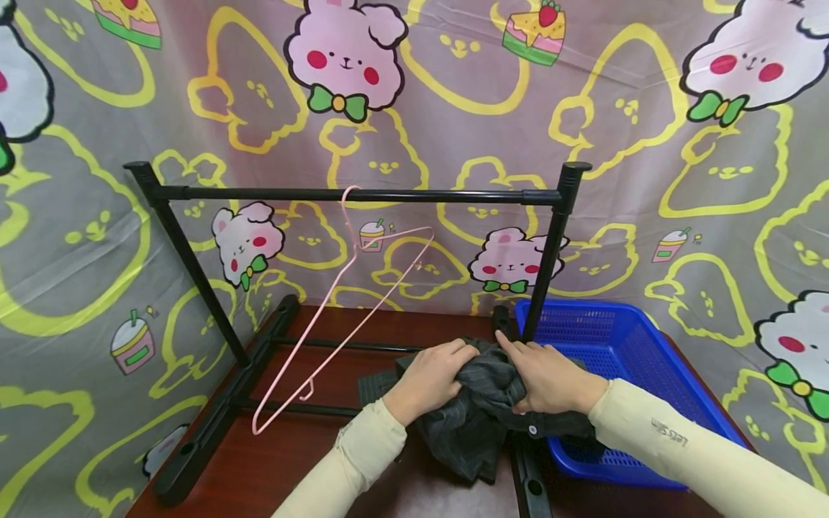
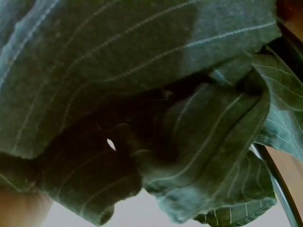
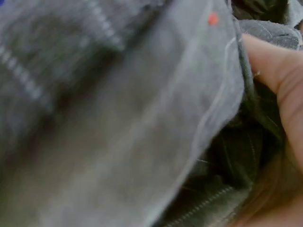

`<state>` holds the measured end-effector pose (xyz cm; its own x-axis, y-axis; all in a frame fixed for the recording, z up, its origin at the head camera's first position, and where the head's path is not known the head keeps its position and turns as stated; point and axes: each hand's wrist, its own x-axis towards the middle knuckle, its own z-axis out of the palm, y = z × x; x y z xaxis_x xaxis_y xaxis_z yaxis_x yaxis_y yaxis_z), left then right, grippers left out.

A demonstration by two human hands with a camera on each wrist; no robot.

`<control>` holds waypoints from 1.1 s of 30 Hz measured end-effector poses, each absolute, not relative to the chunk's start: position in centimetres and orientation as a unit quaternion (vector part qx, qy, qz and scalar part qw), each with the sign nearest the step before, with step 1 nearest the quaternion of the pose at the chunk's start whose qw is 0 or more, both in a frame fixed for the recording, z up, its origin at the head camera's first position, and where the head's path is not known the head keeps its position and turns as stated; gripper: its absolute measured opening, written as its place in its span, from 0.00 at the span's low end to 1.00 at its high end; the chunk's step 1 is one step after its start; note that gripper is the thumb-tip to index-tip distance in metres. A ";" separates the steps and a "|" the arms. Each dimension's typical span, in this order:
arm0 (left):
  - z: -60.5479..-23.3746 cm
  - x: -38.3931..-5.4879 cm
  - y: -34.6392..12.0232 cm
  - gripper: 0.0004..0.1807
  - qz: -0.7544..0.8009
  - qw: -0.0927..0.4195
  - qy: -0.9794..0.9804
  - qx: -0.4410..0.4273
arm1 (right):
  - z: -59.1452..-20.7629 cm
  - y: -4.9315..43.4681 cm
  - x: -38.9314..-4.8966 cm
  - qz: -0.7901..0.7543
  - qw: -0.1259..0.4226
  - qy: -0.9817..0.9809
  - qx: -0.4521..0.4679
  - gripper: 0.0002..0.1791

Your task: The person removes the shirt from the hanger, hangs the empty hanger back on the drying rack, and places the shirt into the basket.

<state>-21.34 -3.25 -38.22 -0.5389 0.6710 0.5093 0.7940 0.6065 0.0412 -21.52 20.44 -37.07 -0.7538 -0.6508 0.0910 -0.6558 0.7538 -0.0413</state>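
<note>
A dark grey pinstriped shirt (image 1: 466, 439) with a white button (image 1: 532, 429) is bunched up between my two hands, low at the front right of the rack. My left hand (image 1: 430, 378) grips its upper left part, fingers curled over the cloth. On the other side, my right hand (image 1: 550, 374) holds the fabric between thumb and fingers. Striped cloth (image 2: 123, 56) fills most of the left wrist view. In the right wrist view, the thumb (image 3: 279, 71) lies against a folded edge of the shirt (image 3: 203, 94).
A pink hanger (image 1: 304, 336) hangs by its hook from the top bar of a black rack (image 1: 447, 196). To the right stands a blue plastic basket (image 1: 596, 308), partly under the shirt and right forearm. A patterned curtain (image 1: 414, 137) closes off the back of the brown table (image 1: 227, 467).
</note>
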 end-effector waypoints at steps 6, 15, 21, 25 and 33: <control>-38.5 -21.2 -3.0 0.20 -0.155 0.215 -0.852 -0.451 | -37.1 20.4 -21.9 0.052 0.037 -0.925 0.374 0.39; -38.6 -21.5 -3.5 0.27 -0.136 0.192 -0.865 -0.443 | -37.3 20.8 -22.0 0.074 0.074 -0.911 0.398 0.11; -39.5 -22.0 -4.8 0.54 -0.146 0.127 -0.890 -0.412 | -37.0 21.7 -21.4 0.107 0.094 -0.914 0.380 0.14; -40.2 -22.2 -5.7 0.67 -0.169 0.060 -0.902 -0.393 | -36.6 22.4 -21.3 0.132 0.106 -0.908 0.383 0.14; -42.0 -22.9 -6.1 0.75 -0.218 -0.085 -0.916 -0.327 | -35.6 23.5 -21.2 0.146 0.116 -0.901 0.391 0.15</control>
